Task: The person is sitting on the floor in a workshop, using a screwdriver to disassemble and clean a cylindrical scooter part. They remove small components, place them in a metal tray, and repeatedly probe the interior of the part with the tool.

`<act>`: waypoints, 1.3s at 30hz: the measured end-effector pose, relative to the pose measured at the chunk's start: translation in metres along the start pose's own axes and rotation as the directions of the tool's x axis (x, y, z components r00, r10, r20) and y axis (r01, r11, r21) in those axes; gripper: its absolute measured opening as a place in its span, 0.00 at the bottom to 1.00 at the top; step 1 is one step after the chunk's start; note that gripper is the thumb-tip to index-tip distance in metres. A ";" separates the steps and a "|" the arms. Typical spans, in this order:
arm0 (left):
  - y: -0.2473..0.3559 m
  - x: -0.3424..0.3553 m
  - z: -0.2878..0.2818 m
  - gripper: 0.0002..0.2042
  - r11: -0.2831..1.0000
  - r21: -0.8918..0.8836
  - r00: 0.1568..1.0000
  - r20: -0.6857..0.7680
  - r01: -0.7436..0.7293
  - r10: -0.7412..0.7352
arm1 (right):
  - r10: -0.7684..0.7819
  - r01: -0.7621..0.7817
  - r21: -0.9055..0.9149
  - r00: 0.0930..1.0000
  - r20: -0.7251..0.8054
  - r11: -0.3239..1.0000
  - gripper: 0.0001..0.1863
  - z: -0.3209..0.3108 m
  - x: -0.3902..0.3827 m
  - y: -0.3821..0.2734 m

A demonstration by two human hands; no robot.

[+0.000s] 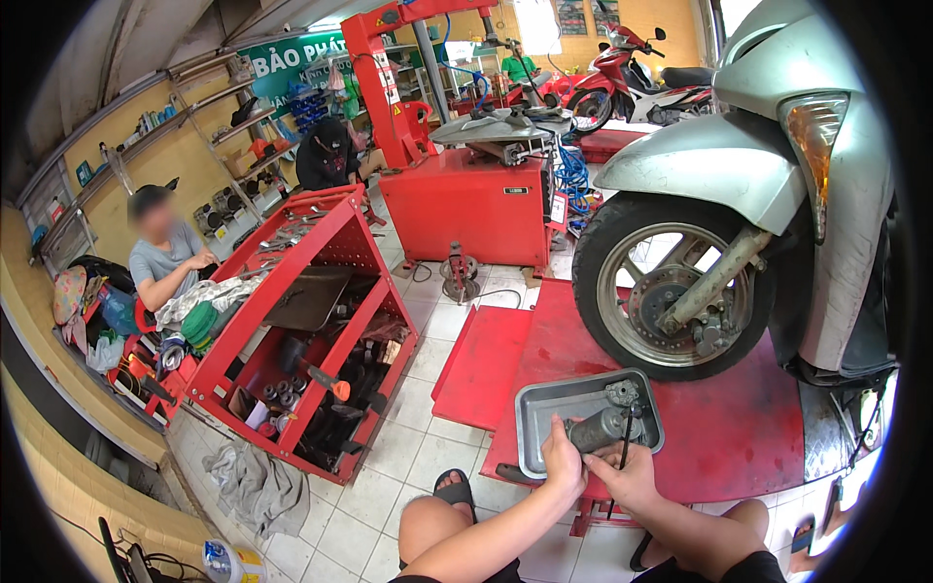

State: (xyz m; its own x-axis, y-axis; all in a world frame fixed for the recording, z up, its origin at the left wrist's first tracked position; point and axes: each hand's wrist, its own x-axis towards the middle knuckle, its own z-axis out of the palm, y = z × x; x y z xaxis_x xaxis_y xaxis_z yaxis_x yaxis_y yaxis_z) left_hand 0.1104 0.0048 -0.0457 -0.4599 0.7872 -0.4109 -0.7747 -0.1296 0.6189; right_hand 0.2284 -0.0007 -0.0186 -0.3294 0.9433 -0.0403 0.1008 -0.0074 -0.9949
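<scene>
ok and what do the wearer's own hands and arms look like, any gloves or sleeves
The left hand and right hand are bare, without gloves. Both forearms are uncovered, with no watch visible. Dark sleeve cloth shows at the lower edge; rings are too small to tell.

From the person's head, the left fisheye camera looks down and forward, the left hand (561,457), right hand (630,478) and metal tray (544,396) close below, its wide sweep reaching the far yellow wall (669,21).
</scene>
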 end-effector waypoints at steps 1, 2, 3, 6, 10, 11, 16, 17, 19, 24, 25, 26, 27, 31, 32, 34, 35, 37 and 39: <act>0.000 -0.001 0.001 0.22 1.000 -0.002 1.000 -0.004 0.001 -0.001 | -0.002 0.002 -0.005 1.000 -0.002 1.000 0.10 0.000 0.000 0.002; 0.002 -0.002 0.003 0.22 1.000 -0.004 1.000 -0.008 0.002 -0.002 | -0.004 0.004 -0.009 1.000 -0.004 1.000 0.10 -0.001 0.001 0.003; 0.003 -0.004 0.005 0.22 1.000 -0.006 1.000 -0.013 0.002 -0.002 | -0.006 0.005 -0.013 1.000 -0.007 1.000 0.10 -0.002 0.001 0.004; 0.009 -0.009 0.007 0.22 0.999 -0.025 0.999 -0.022 0.027 -0.028 | 0.015 -0.014 -0.062 1.000 0.020 0.998 0.10 -0.003 0.001 0.000; 0.005 -0.006 0.004 0.22 0.999 -0.026 0.999 -0.026 0.027 -0.027 | 0.043 -0.044 0.033 0.999 0.033 0.998 0.09 -0.002 0.000 -0.005; 0.005 -0.006 0.005 0.22 0.999 -0.023 0.999 -0.028 0.023 -0.024 | 0.051 -0.053 0.052 0.998 0.037 0.997 0.09 -0.002 0.000 -0.003; 0.007 -0.009 0.006 0.23 1.000 0.017 1.000 -0.027 -0.016 0.016 | 0.059 -0.059 -0.005 0.998 0.034 0.998 0.08 -0.002 0.000 0.000; 0.005 -0.008 0.005 0.23 1.000 0.012 1.000 -0.024 -0.014 0.015 | 0.049 -0.049 -0.004 0.998 0.028 0.999 0.08 -0.001 0.001 0.003; 0.006 -0.007 0.005 0.23 1.000 0.018 1.000 -0.019 -0.021 0.021 | 0.047 -0.048 0.020 0.998 0.031 0.999 0.09 0.000 0.001 0.004; 0.006 -0.009 0.006 0.23 0.983 0.136 0.993 0.005 -0.119 0.120 | 0.106 -0.109 0.077 0.994 0.037 0.991 0.09 -0.001 -0.001 0.000; 0.004 -0.008 0.004 0.24 0.983 0.136 0.992 0.007 -0.124 0.125 | 0.112 -0.115 0.088 0.993 0.037 0.989 0.09 0.000 -0.001 -0.001; 0.002 -0.006 0.001 0.24 0.982 0.137 0.992 0.009 -0.129 0.129 | 0.118 -0.122 0.098 0.992 0.037 0.988 0.09 0.002 -0.001 -0.005; 0.001 -0.004 -0.001 0.24 0.982 0.137 0.991 0.011 -0.134 0.134 | 0.125 -0.128 0.109 0.992 0.037 0.986 0.09 0.003 -0.001 -0.006; 0.006 -0.009 0.007 0.24 0.992 0.087 0.996 -0.012 -0.092 0.094 | 0.164 -0.167 0.085 0.985 0.046 0.982 0.09 -0.002 0.001 -0.001; 0.006 -0.008 0.006 0.24 0.993 0.071 0.996 -0.009 -0.091 0.092 | 0.166 -0.170 0.108 0.985 0.051 0.979 0.09 -0.002 0.000 -0.003; 0.004 -0.006 0.004 0.24 0.994 0.060 0.995 -0.002 -0.095 0.095 | 0.175 -0.181 0.116 0.983 0.061 0.977 0.09 -0.002 0.000 -0.004; 0.003 -0.005 0.003 0.23 0.993 0.065 0.995 0.002 -0.099 0.099 | 0.183 -0.189 0.102 0.981 0.067 0.977 0.09 -0.004 0.000 -0.002; 0.002 -0.005 0.003 0.23 0.991 0.083 0.995 -0.001 -0.104 0.105 | 0.183 -0.189 0.089 0.981 0.073 0.978 0.09 -0.005 0.000 -0.001; 0.004 -0.007 0.004 0.23 0.988 0.110 0.994 -0.014 -0.105 0.107 | 0.167 -0.174 0.092 0.983 0.074 0.980 0.09 -0.003 0.000 -0.004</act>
State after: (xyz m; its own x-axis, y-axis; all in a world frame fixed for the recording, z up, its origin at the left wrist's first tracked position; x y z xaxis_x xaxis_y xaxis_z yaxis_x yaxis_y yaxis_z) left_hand 0.1128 0.0011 -0.0373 -0.5465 0.7599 -0.3519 -0.6695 -0.1441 0.7287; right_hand 0.2307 0.0003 -0.0148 -0.3766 0.9016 -0.2129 0.0694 -0.2017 -0.9770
